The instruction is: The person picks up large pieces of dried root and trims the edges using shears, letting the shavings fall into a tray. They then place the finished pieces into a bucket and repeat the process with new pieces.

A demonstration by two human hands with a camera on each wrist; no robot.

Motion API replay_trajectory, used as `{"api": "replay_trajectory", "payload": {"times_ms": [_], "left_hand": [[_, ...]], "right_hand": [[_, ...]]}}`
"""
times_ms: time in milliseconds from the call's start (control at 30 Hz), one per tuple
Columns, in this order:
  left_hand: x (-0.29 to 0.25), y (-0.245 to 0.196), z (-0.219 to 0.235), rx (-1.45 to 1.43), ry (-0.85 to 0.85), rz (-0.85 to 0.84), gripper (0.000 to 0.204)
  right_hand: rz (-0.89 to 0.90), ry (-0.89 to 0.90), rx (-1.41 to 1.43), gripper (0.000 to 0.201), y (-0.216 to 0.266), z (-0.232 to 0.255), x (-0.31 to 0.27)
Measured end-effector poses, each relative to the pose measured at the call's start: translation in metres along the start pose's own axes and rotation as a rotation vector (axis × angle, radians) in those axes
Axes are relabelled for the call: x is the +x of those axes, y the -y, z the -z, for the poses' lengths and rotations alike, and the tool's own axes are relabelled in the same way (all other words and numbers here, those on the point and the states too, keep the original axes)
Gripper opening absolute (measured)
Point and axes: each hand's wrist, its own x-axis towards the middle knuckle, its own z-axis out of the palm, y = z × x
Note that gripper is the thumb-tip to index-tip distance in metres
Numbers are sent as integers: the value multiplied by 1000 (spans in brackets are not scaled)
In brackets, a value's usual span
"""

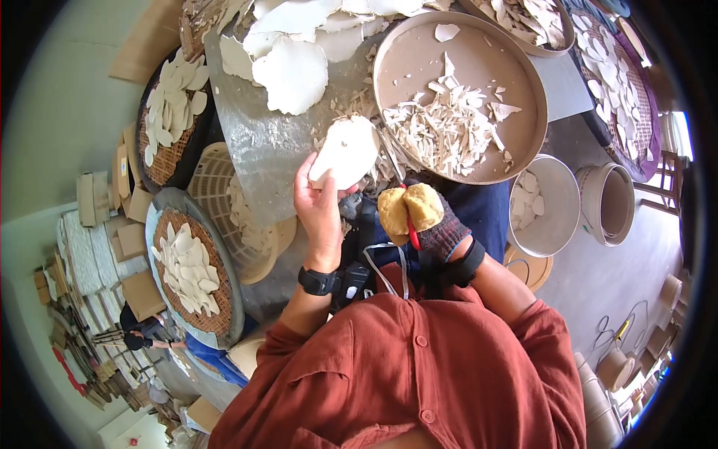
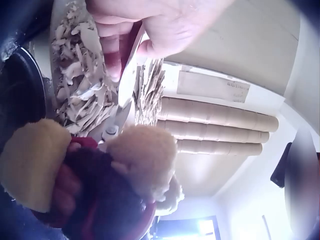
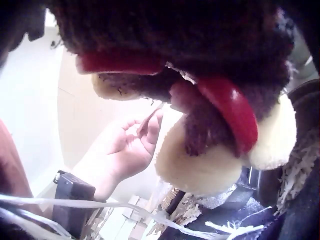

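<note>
My bare left hand [image 1: 320,213] holds a flat, off-white piece [image 1: 348,153] of thin sheet with a rounded outline, thumb on top and fingers beneath. My right hand [image 1: 446,230] wears a dark knitted glove with thick yellow foam pads [image 1: 420,206] over it. It grips red-handled scissors [image 1: 413,236]; in the right wrist view a red handle loop [image 3: 235,115] passes round the gloved fingers. The metal blades point away from me, beside the piece's right edge. In the left wrist view the scissors' pivot [image 2: 110,131] shows just below the piece.
A round, rimmed tray [image 1: 516,67] with pale trimmings stands ahead on the right. Larger white sheets [image 1: 290,75] lie on the metal-topped table [image 1: 250,142]. Woven trays of cut pieces [image 1: 187,273] sit at left, and a metal basin [image 1: 557,217] at right.
</note>
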Motion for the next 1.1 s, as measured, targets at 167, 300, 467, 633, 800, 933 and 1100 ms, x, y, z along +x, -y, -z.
{"api": "replay_trajectory", "payload": {"times_ms": [167, 300, 467, 633, 800, 933, 1100], "left_hand": [[11, -13, 6, 62, 95, 68, 48], [28, -30, 23, 87, 241, 222, 51], [23, -18, 20, 96, 74, 22, 59], [14, -4, 4, 78, -47, -58, 74], [22, -8, 8, 95, -19, -57, 73], [27, -13, 14, 111, 30, -44, 72], [19, -15, 11, 125, 84, -73, 70]], "right_hand": [[-245, -34, 482, 17, 15, -5, 0], [-199, -21, 590, 20, -6, -3, 6], [1, 31, 30, 31, -1, -1, 10], [-35, 36, 15, 35, 13, -10, 10], [-74, 72, 195, 31, 28, -8, 18], [69, 79, -41, 14, 24, -3, 20], [182, 63, -339, 13, 20, -2, 22]]}}
